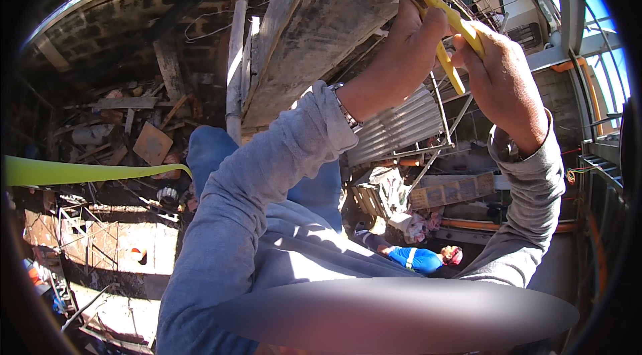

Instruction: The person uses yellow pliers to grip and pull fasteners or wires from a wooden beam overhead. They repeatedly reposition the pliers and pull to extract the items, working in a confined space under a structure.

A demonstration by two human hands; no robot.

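Both my hands are raised at the upper right around a pair of pliers [473,37] with long yellow handles and a dark metal head. My left hand [416,40] is closed around the handles near the head. Further back, my right hand [501,77] wraps the handle ends, its fingers bent. The head points up and left, close to a weathered grey board [328,34]. What the jaws touch, if anything, is too dark to make out. Grey sleeves cover my forearms, and a metal watch band [344,106] circles my left wrist.
A vertical pole [237,54] stands beside the board. Corrugated metal sheet [398,127] lies beneath my hands. A person in a blue shirt [421,259] is far below. Scrap wood [152,144] and debris cover the ground at left; a yellow-green strap [87,171] crosses there. Metal bars [605,154] line the right.
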